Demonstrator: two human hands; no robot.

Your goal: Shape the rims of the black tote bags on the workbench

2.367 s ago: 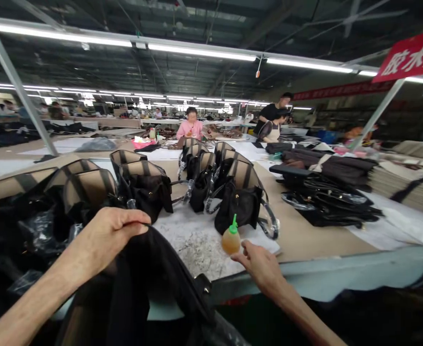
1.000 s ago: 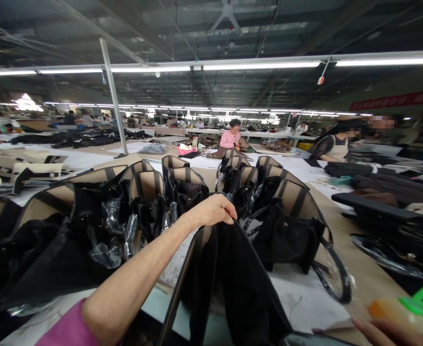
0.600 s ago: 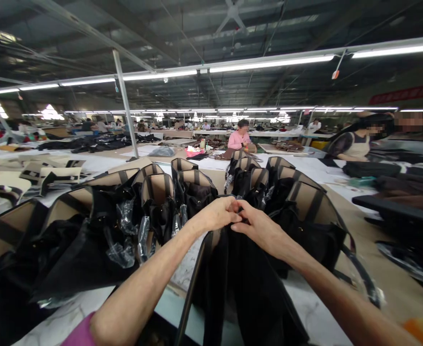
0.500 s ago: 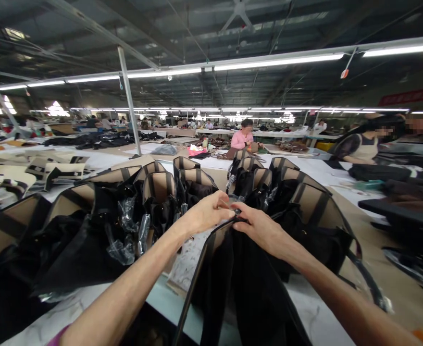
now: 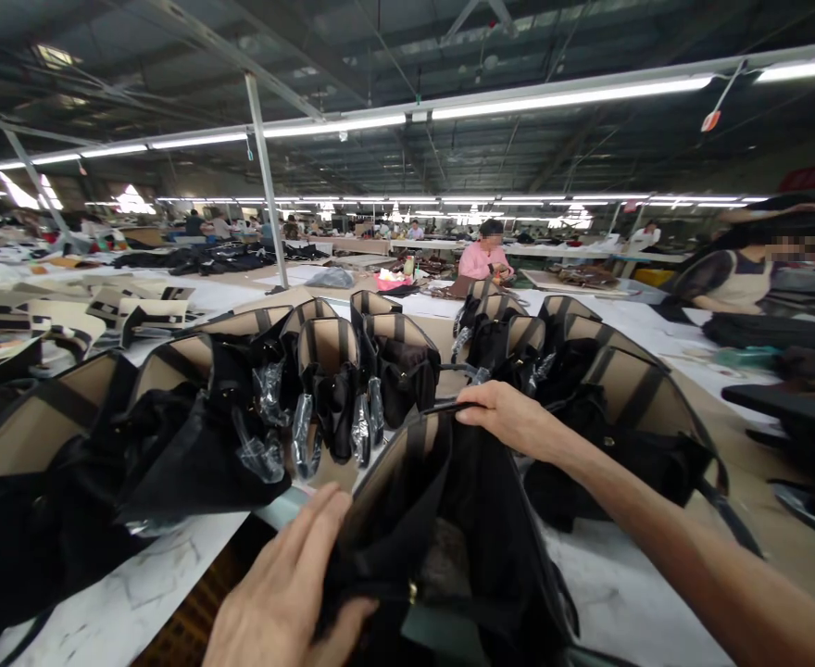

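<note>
A black handbag [image 5: 501, 500] with a beige lining and dark straps stands with its mouth open in front of me. My right hand [image 5: 508, 417] pinches its far top rim, thumb and fingers closed on the edge. At the bag's near left side is my left hand [image 5: 286, 579], its fingers stretched out and its thumb apart, by the black fabric. Whether the left palm presses on the bag is hard to tell. A small gold-coloured fitting [image 5: 413, 591] shows on the near panel. The bag's underside is hidden.
Several similar black bags [image 5: 331, 371] with plastic-wrapped handles stand on the table to the left, ahead and right. Cut pale panels [image 5: 67, 320] lie at the far left. A person in pink [image 5: 483, 259] sits across the table; another person [image 5: 733, 273] is at the right.
My left hand has left the far rim and come back toward me to the bag's near left side. The right hand stays on the rim. The bag's mouth shows wider.
</note>
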